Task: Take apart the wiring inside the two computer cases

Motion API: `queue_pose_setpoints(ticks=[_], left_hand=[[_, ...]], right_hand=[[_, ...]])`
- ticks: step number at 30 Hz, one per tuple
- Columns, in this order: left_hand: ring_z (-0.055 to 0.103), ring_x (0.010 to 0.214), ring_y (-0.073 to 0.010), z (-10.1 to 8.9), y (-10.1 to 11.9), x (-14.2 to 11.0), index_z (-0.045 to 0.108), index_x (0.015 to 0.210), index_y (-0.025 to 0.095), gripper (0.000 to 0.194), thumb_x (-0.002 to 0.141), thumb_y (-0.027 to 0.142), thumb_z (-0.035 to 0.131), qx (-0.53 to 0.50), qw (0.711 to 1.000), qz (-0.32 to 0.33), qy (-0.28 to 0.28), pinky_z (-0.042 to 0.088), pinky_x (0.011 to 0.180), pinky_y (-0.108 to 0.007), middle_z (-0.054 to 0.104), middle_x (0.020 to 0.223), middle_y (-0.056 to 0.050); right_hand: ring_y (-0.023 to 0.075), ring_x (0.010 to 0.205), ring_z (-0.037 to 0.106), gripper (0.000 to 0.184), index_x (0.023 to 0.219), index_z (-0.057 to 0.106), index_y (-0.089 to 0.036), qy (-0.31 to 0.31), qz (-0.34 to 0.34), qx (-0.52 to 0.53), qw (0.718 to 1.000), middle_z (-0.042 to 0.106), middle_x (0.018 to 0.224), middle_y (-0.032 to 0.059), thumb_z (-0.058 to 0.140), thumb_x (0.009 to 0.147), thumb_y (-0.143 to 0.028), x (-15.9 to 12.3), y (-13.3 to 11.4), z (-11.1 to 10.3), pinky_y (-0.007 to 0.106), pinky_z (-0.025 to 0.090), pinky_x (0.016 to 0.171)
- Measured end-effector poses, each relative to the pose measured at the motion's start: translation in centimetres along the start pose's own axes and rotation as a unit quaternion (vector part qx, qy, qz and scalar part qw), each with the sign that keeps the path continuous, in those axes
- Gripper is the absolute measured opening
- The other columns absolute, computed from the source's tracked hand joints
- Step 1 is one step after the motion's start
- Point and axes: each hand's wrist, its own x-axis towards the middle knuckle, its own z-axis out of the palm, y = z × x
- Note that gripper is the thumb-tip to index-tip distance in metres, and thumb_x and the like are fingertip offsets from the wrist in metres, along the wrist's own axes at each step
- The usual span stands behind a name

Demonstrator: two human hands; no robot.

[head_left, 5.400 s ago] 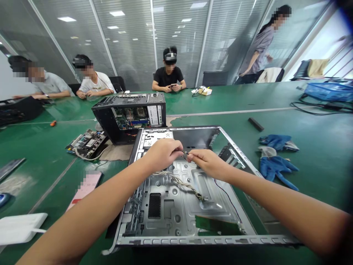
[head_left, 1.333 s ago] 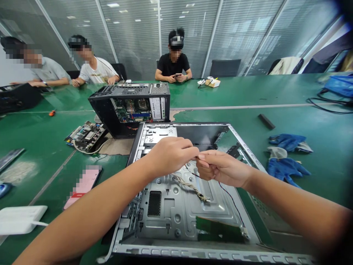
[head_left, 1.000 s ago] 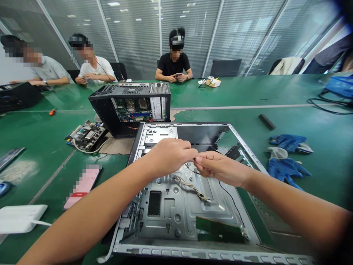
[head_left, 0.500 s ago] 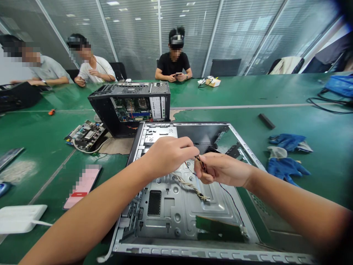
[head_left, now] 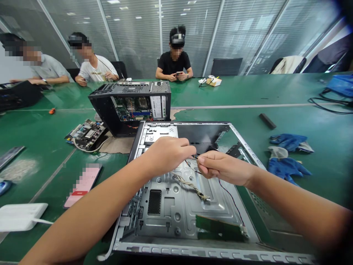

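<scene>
An open metal computer case (head_left: 176, 241) lies on its side in front of me. Over its middle, my left hand (head_left: 172, 152) pinches thin dark wires (head_left: 194, 157), its fingertips mostly hidden. Close to it on the right, my right hand (head_left: 220, 165) is closed on the same wires, thumb on top. A loose end of the wires hangs below the hands. Beneath them a twisted beige cable bundle (head_left: 190, 186) rests on the case floor. A thin dark cable (head_left: 233, 200) runs down the right side to a small connector.
Behind stands a second open computer case (head_left: 110, 114) with a motherboard inside. A loose circuit board (head_left: 88, 134) and a pink-screened phone (head_left: 84, 187) lie left. Blue gloves (head_left: 286, 167) and a dark bar (head_left: 267, 121) are right. Several people sit across the green table (head_left: 242, 92).
Both hands have stayed over the case, working along the wires. Half a second ago the right fingers were more spread with wires showing; now they are closed around them.
</scene>
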Motion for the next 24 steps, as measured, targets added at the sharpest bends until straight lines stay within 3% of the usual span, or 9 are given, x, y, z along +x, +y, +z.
queue_pose_setpoints(ticks=[4,7,11,16,24], left_hand=[[0.055,0.061,-0.0130,0.24,-0.03,0.06,0.064,0.082,0.017,0.024,0.099,0.026,0.050,0.007,0.998,-0.014,-0.053,0.035,0.054,-0.026,0.063,0.073,-0.002],[0.057,0.064,-0.0128,0.20,0.09,0.13,0.064,0.085,0.018,0.020,0.098,0.026,0.052,-0.009,0.997,-0.035,-0.063,0.035,0.054,-0.025,0.065,0.079,-0.002],[0.060,0.070,-0.0116,0.05,0.30,0.05,0.065,0.096,0.019,0.017,0.098,0.022,0.048,-0.047,0.998,-0.041,-0.032,0.040,0.057,-0.024,0.068,0.092,-0.003],[0.059,0.070,-0.0102,0.04,0.44,-0.17,0.066,0.096,0.021,0.020,0.099,0.019,0.046,-0.042,0.999,-0.029,-0.007,0.041,0.057,-0.023,0.067,0.094,-0.001],[0.061,0.073,-0.0103,-0.33,0.55,-0.18,0.066,0.099,0.022,0.022,0.096,0.011,0.047,-0.010,1.000,0.006,0.014,0.044,0.060,-0.024,0.069,0.097,-0.001]], right_hand=[[0.0091,0.054,0.025,0.046,0.070,0.057,-0.017,0.038,0.016,-0.096,0.995,0.034,0.056,-0.0062,0.056,0.093,-0.058,0.11,0.44,-0.32,0.027,0.017,0.051],[0.0094,0.054,0.026,0.047,0.072,0.057,-0.017,0.043,0.021,-0.110,0.993,0.034,0.056,-0.0058,0.054,0.094,-0.058,0.22,0.49,-0.36,0.027,0.018,0.052],[0.0095,0.055,0.025,0.041,0.077,0.061,-0.016,0.008,0.019,-0.035,0.999,0.034,0.054,-0.0065,0.055,0.095,-0.053,0.19,0.16,-0.07,0.027,0.022,0.055],[0.0090,0.056,0.025,0.029,0.097,0.063,-0.016,-0.025,0.010,0.070,0.997,0.038,0.058,-0.0067,0.055,0.097,-0.044,-0.13,-0.13,0.25,0.025,0.026,0.057],[0.0072,0.054,0.036,0.027,0.082,0.061,-0.016,-0.041,0.008,0.110,0.993,0.048,0.058,-0.0045,0.064,0.093,-0.041,-0.07,-0.15,0.44,0.023,0.027,0.054]])
